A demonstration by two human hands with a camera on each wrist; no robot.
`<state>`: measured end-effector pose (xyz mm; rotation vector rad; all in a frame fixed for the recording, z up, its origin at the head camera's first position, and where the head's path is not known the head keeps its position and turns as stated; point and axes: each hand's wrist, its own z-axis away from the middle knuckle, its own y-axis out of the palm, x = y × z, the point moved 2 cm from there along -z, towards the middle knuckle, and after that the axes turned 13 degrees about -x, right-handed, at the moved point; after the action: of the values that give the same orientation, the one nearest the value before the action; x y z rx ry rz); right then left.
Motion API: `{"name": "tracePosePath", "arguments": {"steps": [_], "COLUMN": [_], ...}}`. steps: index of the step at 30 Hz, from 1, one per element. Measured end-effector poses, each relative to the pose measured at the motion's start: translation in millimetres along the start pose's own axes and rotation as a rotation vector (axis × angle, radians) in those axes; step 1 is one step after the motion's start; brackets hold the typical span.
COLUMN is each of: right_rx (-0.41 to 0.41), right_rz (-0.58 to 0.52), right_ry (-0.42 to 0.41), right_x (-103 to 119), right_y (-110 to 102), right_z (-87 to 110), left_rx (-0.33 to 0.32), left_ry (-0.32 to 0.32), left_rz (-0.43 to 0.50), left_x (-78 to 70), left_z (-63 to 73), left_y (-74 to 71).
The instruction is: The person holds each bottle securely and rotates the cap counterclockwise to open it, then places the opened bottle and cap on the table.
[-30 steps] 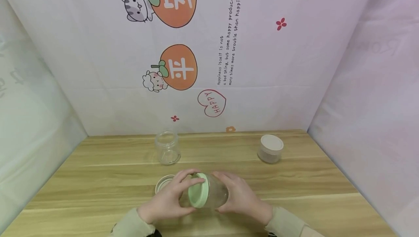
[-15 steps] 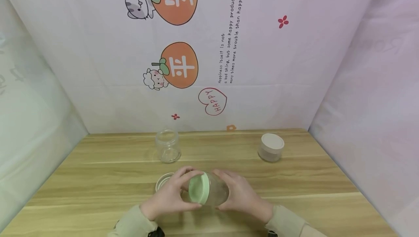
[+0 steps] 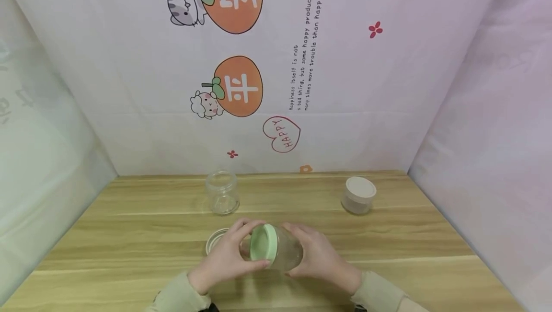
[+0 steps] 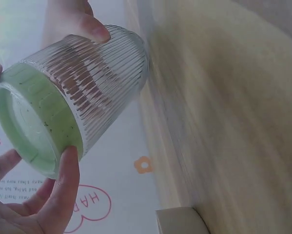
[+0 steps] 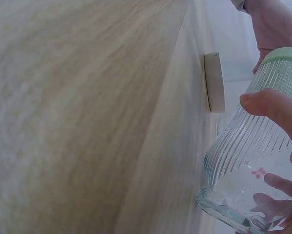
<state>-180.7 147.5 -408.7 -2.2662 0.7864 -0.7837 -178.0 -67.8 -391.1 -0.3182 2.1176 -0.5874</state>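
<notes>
A ribbed clear glass jar with a light green lid lies tipped on its side between both hands, above the table, its lid toward the left. My left hand grips the lid's rim, thumb and fingers spread around it, as the left wrist view shows on the green lid. My right hand holds the jar's body near the base. In the right wrist view, its thumb and fingers curl round the ribbed glass. A loose round lid lies on the table, partly hidden behind my left hand.
A clear jar without a lid stands upright at the back left of the wood-grain table. Toward the back right stands a short jar with a white lid. Printed cloth walls enclose the back and sides.
My left fingers have shifted around the green lid, the index finger and thumb moving up along its rim. My right hand has kept its hold on the jar. The head view has shifted slightly.
</notes>
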Motion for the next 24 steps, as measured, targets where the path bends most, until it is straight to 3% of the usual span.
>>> {"name": "tracePosePath", "arguments": {"steps": [6, 12, 24], "right_rx": [0.019, -0.012, 0.002], "right_rz": [0.007, 0.014, 0.01], "right_ry": [0.005, -0.02, 0.005], "right_x": [1, 1, 3], "right_y": [-1, -2, -2], "right_z": [0.1, 0.7, -1.2], "left_rx": [-0.04, -0.105, -0.092], "left_ry": [-0.021, -0.013, -0.073], "left_rz": [-0.013, -0.118, -0.162], "left_x": [-2.7, -9.2, -13.6], "left_z": [0.8, -0.3, -2.0], "left_y": [1.1, 0.0, -2.5]}}
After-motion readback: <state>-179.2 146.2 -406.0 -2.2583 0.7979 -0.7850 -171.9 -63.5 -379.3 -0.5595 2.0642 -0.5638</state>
